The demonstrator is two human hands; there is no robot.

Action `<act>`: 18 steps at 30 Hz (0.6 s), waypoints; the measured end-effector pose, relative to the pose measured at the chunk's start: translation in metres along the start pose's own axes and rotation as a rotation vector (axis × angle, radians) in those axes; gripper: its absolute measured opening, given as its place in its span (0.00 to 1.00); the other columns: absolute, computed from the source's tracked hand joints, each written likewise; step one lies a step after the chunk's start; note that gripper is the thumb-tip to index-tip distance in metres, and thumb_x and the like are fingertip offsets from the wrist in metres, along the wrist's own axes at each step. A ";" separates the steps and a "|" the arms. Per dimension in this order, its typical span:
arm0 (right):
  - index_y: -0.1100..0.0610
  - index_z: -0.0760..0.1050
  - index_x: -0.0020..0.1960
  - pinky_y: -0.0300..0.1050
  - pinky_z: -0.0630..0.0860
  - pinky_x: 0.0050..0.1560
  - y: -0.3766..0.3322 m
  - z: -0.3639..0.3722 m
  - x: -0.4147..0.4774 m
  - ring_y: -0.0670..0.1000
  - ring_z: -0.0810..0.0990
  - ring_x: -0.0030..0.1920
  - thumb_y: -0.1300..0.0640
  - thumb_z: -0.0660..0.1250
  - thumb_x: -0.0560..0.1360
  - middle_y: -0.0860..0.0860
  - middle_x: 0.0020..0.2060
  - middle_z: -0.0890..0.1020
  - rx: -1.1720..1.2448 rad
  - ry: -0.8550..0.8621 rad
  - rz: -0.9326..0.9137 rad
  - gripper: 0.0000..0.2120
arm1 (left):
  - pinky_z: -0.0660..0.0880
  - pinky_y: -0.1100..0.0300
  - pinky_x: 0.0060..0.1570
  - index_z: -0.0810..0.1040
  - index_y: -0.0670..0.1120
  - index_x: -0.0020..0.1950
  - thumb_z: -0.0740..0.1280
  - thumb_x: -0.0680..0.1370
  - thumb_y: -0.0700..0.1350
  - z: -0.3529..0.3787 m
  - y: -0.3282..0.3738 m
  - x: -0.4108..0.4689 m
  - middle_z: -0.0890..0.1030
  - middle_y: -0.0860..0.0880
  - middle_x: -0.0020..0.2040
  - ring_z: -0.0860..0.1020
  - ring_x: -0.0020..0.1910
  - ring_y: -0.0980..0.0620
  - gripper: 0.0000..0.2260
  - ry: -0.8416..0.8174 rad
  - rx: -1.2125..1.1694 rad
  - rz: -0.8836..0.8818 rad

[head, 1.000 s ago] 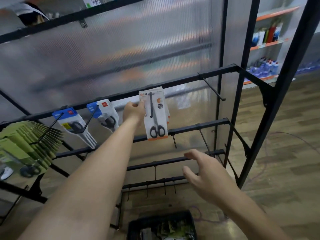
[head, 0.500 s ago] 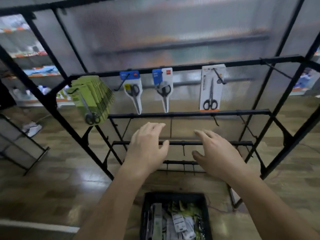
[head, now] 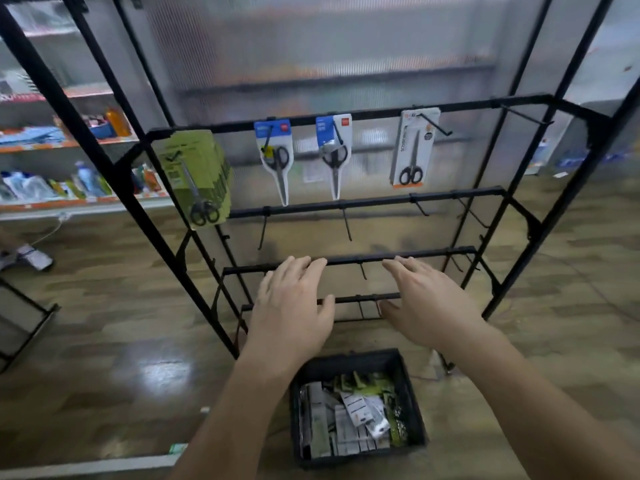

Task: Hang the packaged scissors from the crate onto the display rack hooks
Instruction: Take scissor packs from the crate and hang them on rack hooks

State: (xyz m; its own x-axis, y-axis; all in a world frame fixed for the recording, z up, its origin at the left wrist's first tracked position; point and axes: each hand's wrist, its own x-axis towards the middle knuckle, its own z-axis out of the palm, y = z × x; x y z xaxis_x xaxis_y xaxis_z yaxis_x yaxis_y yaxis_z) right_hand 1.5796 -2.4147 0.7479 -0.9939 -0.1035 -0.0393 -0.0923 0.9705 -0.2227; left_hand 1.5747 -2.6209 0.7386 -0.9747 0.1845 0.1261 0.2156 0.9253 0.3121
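While the left hand (head: pixel 291 306) and right hand (head: pixel 426 303) hover over the crate (head: pixel 346 360), fingers spread and holding nothing, the step looks like fetching a pack. The packaged scissors (head: pixel 349 420) lie jumbled inside it on the floor. Next comes reaching down, pinching one card, then threading it onto the free hooks (head: pixel 347 225) of the display rack (head: pixel 353 259). Print on the hung white card (head: pixel 412 147) and blue cards (head: pixel 275 157) is too blurred to read.

Open air lies above the crate (head: pixel 349 360); the rack's lower bars (head: pixel 353 260) and bare hooks (head: pixel 346 225) cross ahead.
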 end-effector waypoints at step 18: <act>0.51 0.58 0.80 0.48 0.64 0.73 0.076 0.029 -0.065 0.53 0.65 0.76 0.44 0.63 0.81 0.50 0.76 0.67 0.057 -0.092 0.029 0.31 | 0.56 0.46 0.80 0.61 0.54 0.81 0.60 0.83 0.55 0.033 0.077 -0.043 0.64 0.51 0.80 0.58 0.81 0.50 0.26 -0.117 0.143 -0.012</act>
State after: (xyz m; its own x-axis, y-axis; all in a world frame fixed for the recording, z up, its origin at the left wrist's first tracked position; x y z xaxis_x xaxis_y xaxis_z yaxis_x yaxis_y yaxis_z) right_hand 1.6387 -2.3410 0.7053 -0.9860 -0.0978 -0.1348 -0.0575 0.9596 -0.2754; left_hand 1.6308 -2.5469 0.7264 -0.9791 0.2031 0.0106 0.2018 0.9637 0.1751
